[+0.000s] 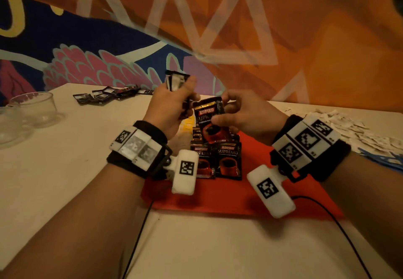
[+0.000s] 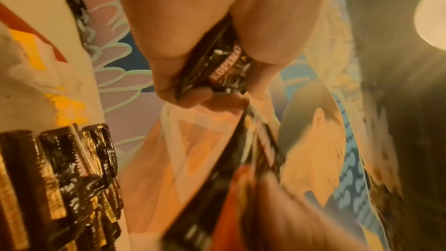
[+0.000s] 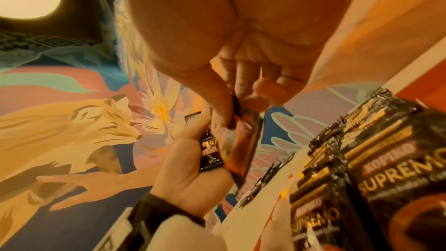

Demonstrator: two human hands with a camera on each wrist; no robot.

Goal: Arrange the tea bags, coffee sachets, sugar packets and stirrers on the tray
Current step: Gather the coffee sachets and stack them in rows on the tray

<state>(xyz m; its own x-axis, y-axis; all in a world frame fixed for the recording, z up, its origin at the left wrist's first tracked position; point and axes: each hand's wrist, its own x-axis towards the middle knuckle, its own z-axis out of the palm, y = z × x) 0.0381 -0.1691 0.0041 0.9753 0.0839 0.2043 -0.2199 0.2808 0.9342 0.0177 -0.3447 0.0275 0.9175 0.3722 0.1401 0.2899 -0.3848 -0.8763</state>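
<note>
My left hand (image 1: pixel 174 99) grips a small stack of black coffee sachets (image 1: pixel 175 81), held up above the red tray (image 1: pixel 239 198); the left wrist view shows the fingers curled round that stack (image 2: pixel 224 68). My right hand (image 1: pixel 237 115) pinches a single black Kopiko sachet (image 1: pixel 209 121) by its sides, upright between the two hands. In the right wrist view this sachet (image 3: pixel 243 140) sits between thumb and fingers. Overlapping rows of Kopiko Supremo sachets (image 1: pixel 229 161) lie on the tray below the hands. Some yellow packets (image 1: pixel 187 125) show behind them.
More black sachets (image 1: pixel 104 95) lie scattered at the table's far left. Two clear glass bowls (image 1: pixel 32 108) stand at the left edge. A heap of white packets (image 1: pixel 349 126) and blue stirrers (image 1: pixel 379 158) lie at the right. Black cables (image 1: pixel 139 235) cross the near table.
</note>
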